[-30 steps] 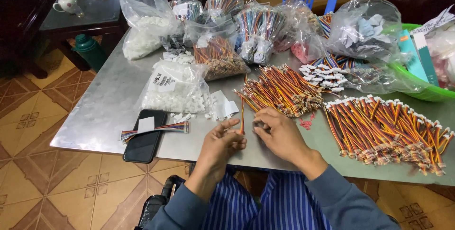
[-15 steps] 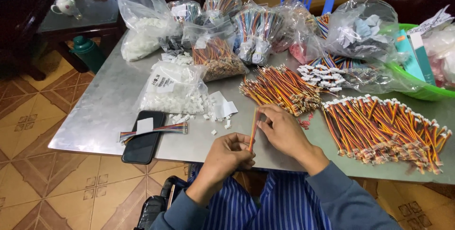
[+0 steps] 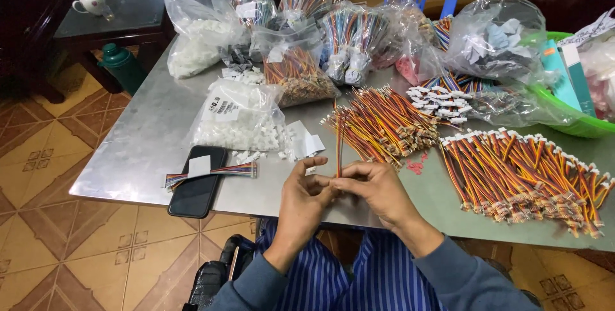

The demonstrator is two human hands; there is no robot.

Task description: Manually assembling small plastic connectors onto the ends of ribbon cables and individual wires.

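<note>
black phone (image 3: 197, 181) on metal table (image 3: 134, 151) | green basin (image 3: 567, 109) right | white teapot (image 3: 91, 1) far left

Two hands are seen at the near edge of the bench (image 3: 134, 151): the left hand (image 3: 301, 199) and the right hand (image 3: 378, 189), with one short wire lead (image 3: 339, 147) pinched between them. Beyond the hands, two loose heaps of wire leads are counted: one (image 3: 384, 122) just behind them, one (image 3: 525, 170) to its right. One black phone (image 3: 195, 189) lies left of the hands. One bag of white connectors (image 3: 240, 119) lies behind the phone. One green basin (image 3: 564, 109) stands at the far right. One white teapot (image 3: 93, 1) is seen on a separate table.
</note>
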